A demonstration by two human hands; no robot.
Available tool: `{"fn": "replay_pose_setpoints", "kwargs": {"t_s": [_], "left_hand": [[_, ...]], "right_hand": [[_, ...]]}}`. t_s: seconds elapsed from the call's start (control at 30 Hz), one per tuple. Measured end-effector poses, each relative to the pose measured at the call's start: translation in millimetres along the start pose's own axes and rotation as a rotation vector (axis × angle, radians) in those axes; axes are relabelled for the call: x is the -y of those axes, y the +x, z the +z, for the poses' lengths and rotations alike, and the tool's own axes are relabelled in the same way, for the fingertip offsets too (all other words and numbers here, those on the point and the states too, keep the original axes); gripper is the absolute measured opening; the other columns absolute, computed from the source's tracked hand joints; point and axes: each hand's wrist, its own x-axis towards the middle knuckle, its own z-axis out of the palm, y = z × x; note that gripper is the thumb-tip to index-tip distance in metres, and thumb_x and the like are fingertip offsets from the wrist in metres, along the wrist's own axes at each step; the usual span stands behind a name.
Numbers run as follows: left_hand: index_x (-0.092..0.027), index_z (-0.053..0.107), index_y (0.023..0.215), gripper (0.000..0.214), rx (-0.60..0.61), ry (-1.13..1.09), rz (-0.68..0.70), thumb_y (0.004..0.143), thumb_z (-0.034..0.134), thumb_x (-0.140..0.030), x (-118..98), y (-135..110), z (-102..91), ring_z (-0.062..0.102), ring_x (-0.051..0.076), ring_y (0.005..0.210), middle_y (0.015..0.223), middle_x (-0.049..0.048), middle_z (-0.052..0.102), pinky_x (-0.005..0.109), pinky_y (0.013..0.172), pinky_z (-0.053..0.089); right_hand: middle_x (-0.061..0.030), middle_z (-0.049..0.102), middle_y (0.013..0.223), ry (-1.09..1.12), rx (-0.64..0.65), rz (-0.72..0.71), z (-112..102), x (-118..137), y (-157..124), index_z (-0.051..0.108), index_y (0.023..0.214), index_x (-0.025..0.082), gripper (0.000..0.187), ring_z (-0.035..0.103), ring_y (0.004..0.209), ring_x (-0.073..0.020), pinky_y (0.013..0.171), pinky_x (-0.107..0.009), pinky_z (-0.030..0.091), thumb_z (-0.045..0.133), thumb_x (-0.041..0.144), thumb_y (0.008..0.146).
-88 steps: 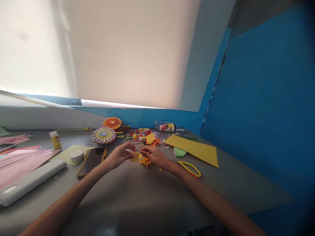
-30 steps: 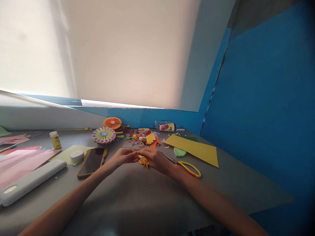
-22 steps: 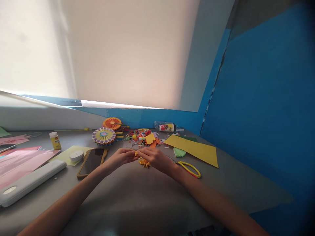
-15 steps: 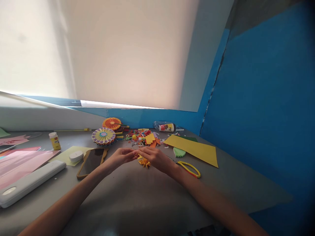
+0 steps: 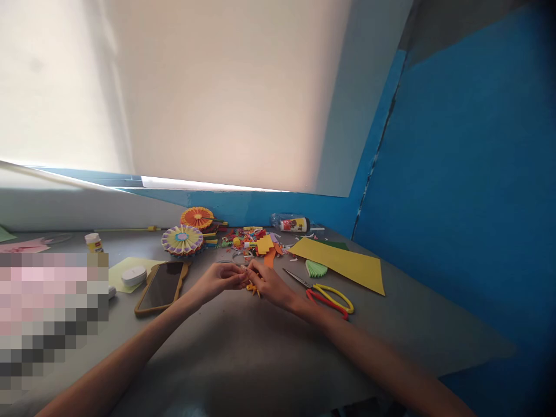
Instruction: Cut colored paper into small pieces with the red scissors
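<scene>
On the grey tabletop (image 5: 234, 341), at the far left, stands a yellow-labelled glue bottle (image 5: 93, 243); a round white tin (image 5: 134, 276) sits on a pale green paper sheet (image 5: 117, 282), just beside a smartphone in a tan case (image 5: 160, 288); behind these lie two pleated paper rosettes (image 5: 182, 241); the left hand (image 5: 219, 279) and right hand (image 5: 271, 288) meet at the middle, their grip pressed together, fingertips pinching a small folded yellow-orange paper piece (image 5: 252, 288), partly hidden by the fingers; a heap of paper scraps (image 5: 247, 240) lies beyond them; to the right are red-and-yellow-handled scissors (image 5: 328, 298), a green paper fan (image 5: 315, 268) and a yellow card sheet (image 5: 343, 266).
</scene>
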Motion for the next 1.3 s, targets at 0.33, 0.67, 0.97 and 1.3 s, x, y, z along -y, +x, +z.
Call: {"fn": "replay_pose_setpoints", "kwargs": {"t_s": [0.33, 0.67, 0.97, 1.3], "left_hand": [[-0.012, 0.069, 0.088, 0.032, -0.012, 0.001, 0.022, 0.072, 0.072, -0.039, 6, 3, 3.3, 0.067, 0.02, 0.083, 0.086, 0.0067, 0.07, 0.038, 0.087, 0.05], [-0.01, 0.067, 0.091, 0.033, -0.028, -0.022, 0.012, 0.073, 0.071, -0.038, 9, 4, 0.1, 0.067, 0.022, 0.089, 0.088, 0.0083, 0.071, 0.039, 0.093, 0.048], [-0.011, 0.067, 0.091, 0.036, -0.005, -0.004, -0.017, 0.074, 0.068, -0.043, 3, 2, -3.7, 0.067, 0.023, 0.089, 0.089, 0.0085, 0.072, 0.04, 0.092, 0.048], [-0.01, 0.068, 0.088, 0.026, 0.013, -0.097, -0.094, 0.076, 0.068, -0.034, -8, -4, -2.6, 0.067, 0.025, 0.094, 0.092, 0.0118, 0.072, 0.041, 0.095, 0.047]], "right_hand": [[0.0, 0.051, 0.072, -0.084, -0.082, -0.045, 2, -4, 1, 0.045, 0.079, 0.02, 0.018, 0.045, 0.059, -0.0128, 0.053, -0.024, 0.033, 0.038, 0.028, 0.093], [-0.0046, 0.058, 0.09, 0.004, -0.005, -0.061, -9, 3, 0, 0.053, 0.094, 0.017, 0.021, 0.055, 0.079, -0.0157, 0.07, -0.027, 0.043, 0.042, 0.035, 0.093], [-0.0045, 0.059, 0.092, 0.071, 0.03, -0.128, -16, 2, 1, 0.055, 0.096, 0.017, 0.011, 0.058, 0.087, -0.0161, 0.078, -0.028, 0.048, 0.047, 0.018, 0.088], [-0.0105, 0.059, 0.103, -0.696, 0.001, -0.608, -22, 0, -2, 0.054, 0.108, 0.013, 0.026, 0.054, 0.1, -0.0205, 0.087, -0.036, 0.047, 0.037, 0.003, 0.091]]}}
